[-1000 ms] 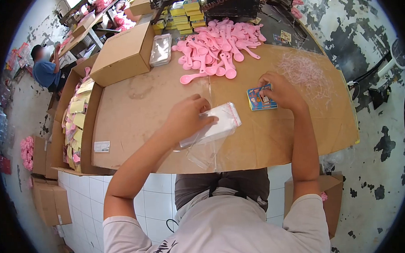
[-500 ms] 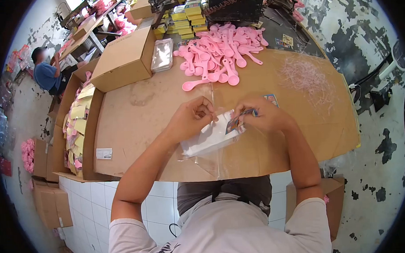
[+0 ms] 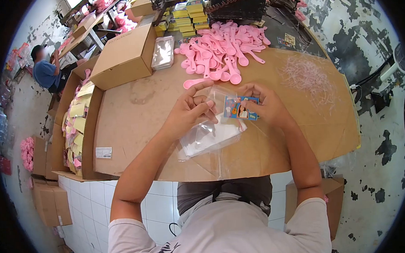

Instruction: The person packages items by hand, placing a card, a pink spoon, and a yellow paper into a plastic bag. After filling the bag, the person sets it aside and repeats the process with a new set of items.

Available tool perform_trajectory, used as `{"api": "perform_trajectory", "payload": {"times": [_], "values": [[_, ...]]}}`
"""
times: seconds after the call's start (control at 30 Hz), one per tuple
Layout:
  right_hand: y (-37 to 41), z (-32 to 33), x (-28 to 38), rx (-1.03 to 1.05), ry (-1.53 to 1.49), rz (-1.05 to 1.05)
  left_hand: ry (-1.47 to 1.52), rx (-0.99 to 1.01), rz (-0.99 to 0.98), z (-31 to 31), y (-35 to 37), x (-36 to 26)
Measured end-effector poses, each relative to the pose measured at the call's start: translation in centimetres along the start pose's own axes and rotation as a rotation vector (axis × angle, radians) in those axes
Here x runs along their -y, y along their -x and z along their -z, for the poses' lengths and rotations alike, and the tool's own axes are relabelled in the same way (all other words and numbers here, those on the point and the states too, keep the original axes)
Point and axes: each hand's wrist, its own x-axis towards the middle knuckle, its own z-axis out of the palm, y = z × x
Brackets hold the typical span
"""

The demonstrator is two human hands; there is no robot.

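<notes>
Between the fingers of my right hand [image 3: 266,107] is a colourful printed card [image 3: 241,108], held flat and facing up. My left hand [image 3: 193,110] pinches a clear plastic bag [image 3: 219,95], whose opening is beside the card's left end. Whether the card's edge is inside the bag I cannot tell. Under both hands, a stack of clear bags with a white sheet [image 3: 212,137] lies on the cardboard-covered table [image 3: 135,124]. Just beyond my hands is a heap of pink measuring spoons [image 3: 222,50].
A closed cardboard box [image 3: 124,58] and a pack of clear bags [image 3: 163,53] stand at the back left. An open box [image 3: 80,126] of packed items is at the left edge. Plastic shreds [image 3: 308,80] lie right. A seated person [image 3: 47,74] is far left.
My left hand has lifted a clear bag off the stack. The card in my right hand has come up and turned flat, with its printed face now showing.
</notes>
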Motion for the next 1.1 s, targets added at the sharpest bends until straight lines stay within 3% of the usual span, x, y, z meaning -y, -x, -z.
{"api": "perform_trajectory", "payload": {"times": [0.17,0.47,0.67,0.87,0.97,1.1], "values": [[-0.3,-0.1,0.9,-0.074,-0.170,0.042,-0.092,0.019,0.004,0.0,-0.3,1.3],[0.0,-0.8,0.9,-0.217,-0.216,0.088,-0.197,-0.015,0.016,-0.5,-0.3,1.6],[0.1,-0.4,1.6,-0.111,0.259,0.219,-0.238,-0.027,0.024,-1.4,0.1,1.2],[0.5,-1.2,1.9,-0.133,0.105,0.032,-0.302,-0.012,-0.032,-1.5,0.2,1.7],[0.2,-0.3,1.8,0.007,0.220,0.180,-0.326,-0.017,-0.056,-1.6,0.2,1.8],[0.6,-2.1,1.6,0.032,0.222,0.211,-0.401,0.037,-0.066,-2.0,0.5,1.7]]}}
